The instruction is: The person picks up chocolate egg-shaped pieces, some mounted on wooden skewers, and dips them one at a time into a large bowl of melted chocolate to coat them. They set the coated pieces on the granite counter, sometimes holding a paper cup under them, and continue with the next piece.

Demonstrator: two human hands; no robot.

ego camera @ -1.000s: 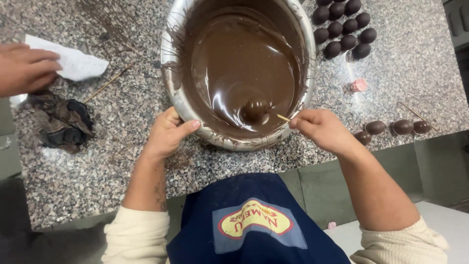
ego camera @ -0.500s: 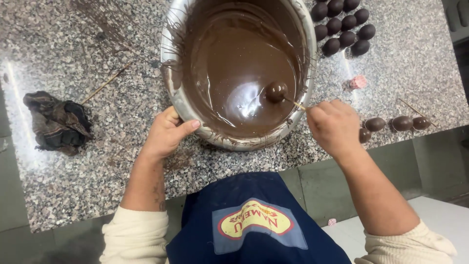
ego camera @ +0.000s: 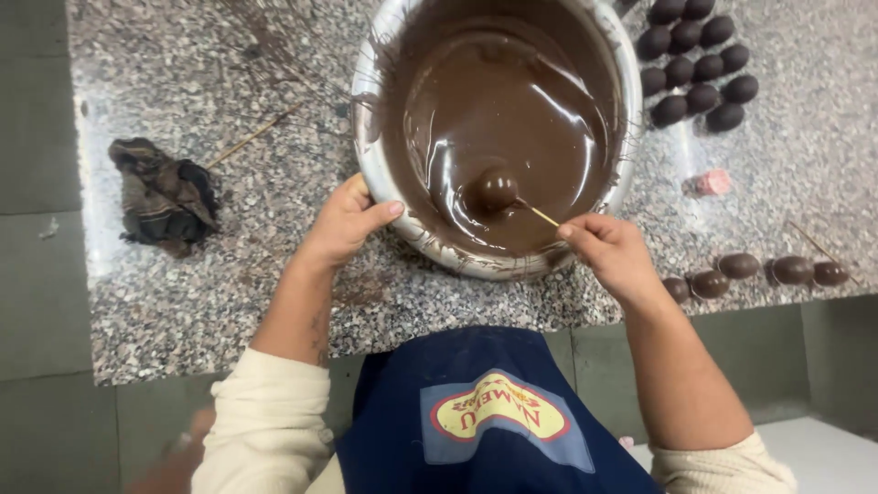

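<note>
Left hand (ego camera: 343, 224) grips the bowl (ego camera: 377, 174); right hand (ego camera: 608, 256) dips a skewered ball (ego camera: 495, 192) in chocolate.

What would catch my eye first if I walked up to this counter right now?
The big metal bowl of glossy melted chocolate at the counter's near edge. The right hand pinches a thin wooden stick with a chocolate-coated ball over the pool, while the left hand grips the rim. Rows of dark coated balls lie to the bowl's right.
</note>
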